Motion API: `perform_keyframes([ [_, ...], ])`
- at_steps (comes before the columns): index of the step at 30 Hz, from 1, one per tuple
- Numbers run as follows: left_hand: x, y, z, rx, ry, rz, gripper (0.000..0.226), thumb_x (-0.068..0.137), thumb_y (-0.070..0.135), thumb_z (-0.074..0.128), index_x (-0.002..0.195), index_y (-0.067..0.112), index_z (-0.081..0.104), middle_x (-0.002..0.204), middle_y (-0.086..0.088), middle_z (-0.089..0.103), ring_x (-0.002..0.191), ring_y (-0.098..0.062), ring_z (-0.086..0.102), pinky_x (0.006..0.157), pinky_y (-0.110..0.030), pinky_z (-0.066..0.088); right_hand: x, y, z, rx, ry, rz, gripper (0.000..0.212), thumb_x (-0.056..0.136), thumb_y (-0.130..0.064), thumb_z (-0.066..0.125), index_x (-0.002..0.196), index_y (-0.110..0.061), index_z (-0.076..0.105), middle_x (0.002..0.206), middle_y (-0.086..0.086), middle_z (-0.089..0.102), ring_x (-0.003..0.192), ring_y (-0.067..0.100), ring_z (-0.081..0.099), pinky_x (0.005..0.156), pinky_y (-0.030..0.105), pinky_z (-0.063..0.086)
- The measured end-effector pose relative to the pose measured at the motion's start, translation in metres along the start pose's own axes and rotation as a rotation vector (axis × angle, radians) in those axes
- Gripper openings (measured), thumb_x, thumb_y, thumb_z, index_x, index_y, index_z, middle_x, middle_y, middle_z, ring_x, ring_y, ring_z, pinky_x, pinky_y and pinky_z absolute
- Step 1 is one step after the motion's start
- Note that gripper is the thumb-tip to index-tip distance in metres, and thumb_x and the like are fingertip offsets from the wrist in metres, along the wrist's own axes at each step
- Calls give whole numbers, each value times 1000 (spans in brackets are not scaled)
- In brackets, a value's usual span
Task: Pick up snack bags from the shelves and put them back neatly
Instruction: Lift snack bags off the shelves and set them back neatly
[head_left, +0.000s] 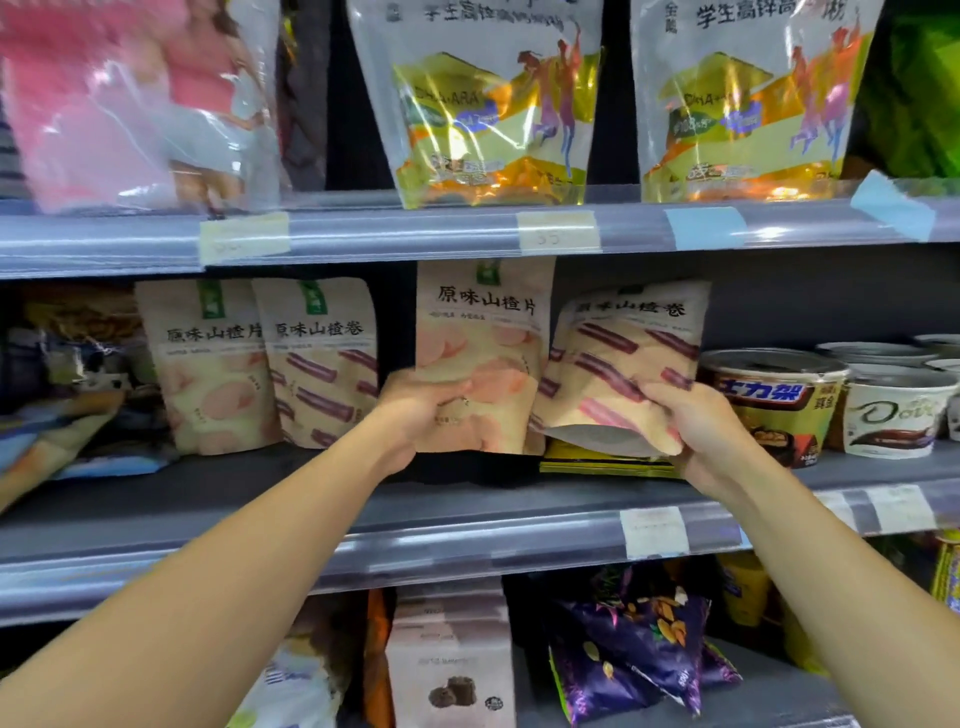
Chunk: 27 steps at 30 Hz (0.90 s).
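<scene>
Two bags in hand at the middle shelf (234, 499): my left hand (421, 410) grips the slices bag (478, 343) upright, my right hand (696, 431) pinches the tilted rolls bag (623, 364) low, so it may flop onto the cups (774, 400).

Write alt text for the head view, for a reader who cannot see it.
The left hand holds an upright beige bag of pink slices, the right hand a tilted beige bag of red rolls, at the middle shelf. Matching bags stand left, chocolate tubs right.
</scene>
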<state>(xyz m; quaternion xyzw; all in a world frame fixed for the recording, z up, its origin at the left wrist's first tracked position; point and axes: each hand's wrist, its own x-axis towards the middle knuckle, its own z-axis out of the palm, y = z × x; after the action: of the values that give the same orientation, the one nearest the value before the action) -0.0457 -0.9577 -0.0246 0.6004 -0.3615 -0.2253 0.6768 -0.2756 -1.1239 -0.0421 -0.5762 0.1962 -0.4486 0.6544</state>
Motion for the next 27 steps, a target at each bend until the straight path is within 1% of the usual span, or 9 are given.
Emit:
perform_keyframes([
  [3, -21, 3, -28, -109, -80, -80, 32, 83, 13, 72, 114, 6, 68, 107, -12, 74, 96, -28, 71, 90, -47, 55, -19, 8, 14, 70, -75, 32, 25, 97, -19, 54, 84, -10, 74, 58, -1, 69, 108, 35, 61, 97, 37, 51],
  [5, -33, 6, -50, -148, -92, -105, 30, 83, 12, 72, 112, 4, 70, 105, -14, 74, 94, -29, 72, 81, -45, 58, -30, 17, 28, 109, -92, 81, 29, 98, -22, 53, 103, 1, 69, 43, 0, 55, 111, 43, 56, 108, 48, 40],
  [7, -45, 8, -74, -169, -84, -110, 29, 82, 10, 72, 110, 2, 70, 101, -14, 75, 86, -28, 74, 66, -39, 60, -41, 23, 46, 151, -108, 114, 40, 92, -27, 59, 119, 3, 62, 48, 7, 53, 93, 38, 58, 91, 39, 48],
  [9, -56, 9, -101, -166, -73, -114, 24, 83, 10, 71, 106, 3, 71, 92, -12, 76, 77, -26, 74, 58, -35, 58, -51, 27, 67, 161, -135, 140, 45, 83, -33, 65, 116, -3, 60, 61, 18, 46, 80, 33, 51, 78, 30, 49],
  [12, -73, 9, -144, -90, -57, -92, 20, 83, 15, 70, 100, 5, 74, 88, -12, 76, 69, -23, 73, 53, -30, 55, -67, 35, 94, 130, -175, 168, 60, 78, -35, 71, 120, 4, 56, 73, 25, 43, 93, 41, 50, 89, 37, 49],
  [16, -96, 6, -201, -73, -31, -104, 22, 84, 17, 69, 103, 6, 73, 93, -14, 76, 71, -24, 74, 52, -30, 56, -86, 42, 122, 94, -185, 174, 43, 72, -32, 74, 102, -1, 75, 96, 24, 64, 81, 27, 70, 62, 28, 58],
  [18, -108, 4, -229, -83, -42, -102, 26, 85, 18, 68, 107, 6, 72, 98, -15, 75, 74, -26, 73, 55, -32, 57, -93, 46, 134, 91, -182, 161, 36, 77, -27, 71, 103, -2, 74, 104, 20, 69, 85, 26, 70, 68, 29, 58],
  [23, -130, 1, -288, -163, -11, -76, 27, 92, 17, 60, 116, 9, 67, 104, -13, 74, 79, -25, 73, 60, -35, 60, -104, 50, 166, 51, -183, 134, 22, 88, -20, 64, 98, -3, 74, 94, 14, 76, 82, 24, 75, 61, 28, 59],
  [27, -133, 3, -311, -239, 16, -80, 25, 95, 16, 57, 118, 11, 64, 101, -10, 75, 75, -21, 74, 56, -34, 60, -105, 54, 194, -35, -127, 125, 25, 87, -24, 67, 102, -4, 73, 112, 21, 71, 104, 33, 69, 96, 47, 50],
])
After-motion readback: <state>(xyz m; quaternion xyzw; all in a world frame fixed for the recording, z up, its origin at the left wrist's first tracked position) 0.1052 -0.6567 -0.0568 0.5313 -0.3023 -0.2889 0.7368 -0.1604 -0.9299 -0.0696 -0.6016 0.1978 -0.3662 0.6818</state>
